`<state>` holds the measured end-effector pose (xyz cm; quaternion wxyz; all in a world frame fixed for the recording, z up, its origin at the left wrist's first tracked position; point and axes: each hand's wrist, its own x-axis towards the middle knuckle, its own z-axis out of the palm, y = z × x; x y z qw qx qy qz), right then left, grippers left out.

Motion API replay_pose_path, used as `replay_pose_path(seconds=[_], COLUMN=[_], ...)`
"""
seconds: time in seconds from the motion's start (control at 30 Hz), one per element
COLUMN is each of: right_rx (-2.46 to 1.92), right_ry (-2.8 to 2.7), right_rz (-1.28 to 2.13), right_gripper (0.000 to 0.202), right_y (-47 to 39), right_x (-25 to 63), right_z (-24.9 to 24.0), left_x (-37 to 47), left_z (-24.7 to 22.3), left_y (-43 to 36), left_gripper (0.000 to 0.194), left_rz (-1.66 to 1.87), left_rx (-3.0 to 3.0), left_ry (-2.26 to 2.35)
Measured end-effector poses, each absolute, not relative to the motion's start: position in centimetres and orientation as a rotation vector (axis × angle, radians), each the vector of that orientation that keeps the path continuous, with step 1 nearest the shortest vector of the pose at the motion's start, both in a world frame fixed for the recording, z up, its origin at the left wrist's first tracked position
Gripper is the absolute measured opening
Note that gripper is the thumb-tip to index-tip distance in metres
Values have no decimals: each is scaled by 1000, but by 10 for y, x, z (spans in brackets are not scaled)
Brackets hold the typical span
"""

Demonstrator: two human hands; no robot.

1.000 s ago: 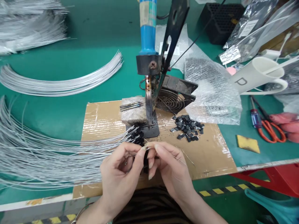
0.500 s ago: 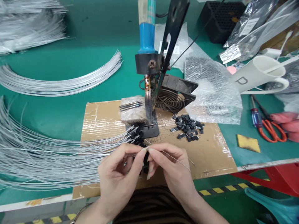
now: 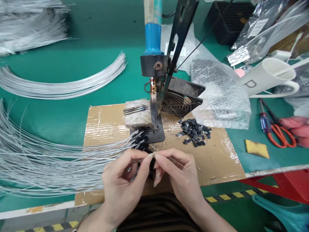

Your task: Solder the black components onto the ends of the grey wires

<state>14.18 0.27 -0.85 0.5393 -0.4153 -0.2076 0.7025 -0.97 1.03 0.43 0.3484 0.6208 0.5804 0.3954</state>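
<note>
My left hand (image 3: 129,180) and my right hand (image 3: 180,175) meet fingertip to fingertip over the cardboard (image 3: 217,161), each in a pinch. Thin wire (image 3: 184,166) runs through the right fingers, its ends sticking out to the right. What the left fingertips grip is too small and covered to make out. Just beyond the hands, black-tipped ends of a grey wire bundle (image 3: 72,161) lie by the base of a soldering iron (image 3: 153,38) held in a stand. Small black connectors (image 3: 194,132) are heaped to the right.
A second wire bundle (image 3: 72,88) lies at the back left. Behind the iron stands a small fan (image 3: 182,100). Bubble wrap (image 3: 217,90), a white mug (image 3: 265,77), orange-handled scissors (image 3: 282,137) and a yellow sponge (image 3: 257,148) are on the right.
Both hands have shifted very slightly to the right, still pinched together. Nothing has been visibly taken or let go.
</note>
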Motion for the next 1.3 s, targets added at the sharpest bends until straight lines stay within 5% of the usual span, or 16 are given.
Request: replay_pose_path(seconds=[0.53,1.3], right_rx=[-1023,-971], right_ry=[-517,-278], right_rz=[1905,1688], right_gripper=[16,14], right_y=[13,0], right_x=[164,132], right_z=[-7,-12], left_x=[-15,1], left_z=[10,0], left_y=[14,2], left_gripper=[10,7], left_rz=[936,1045], left_rx=[1715,1450], left_ry=[1405,1574])
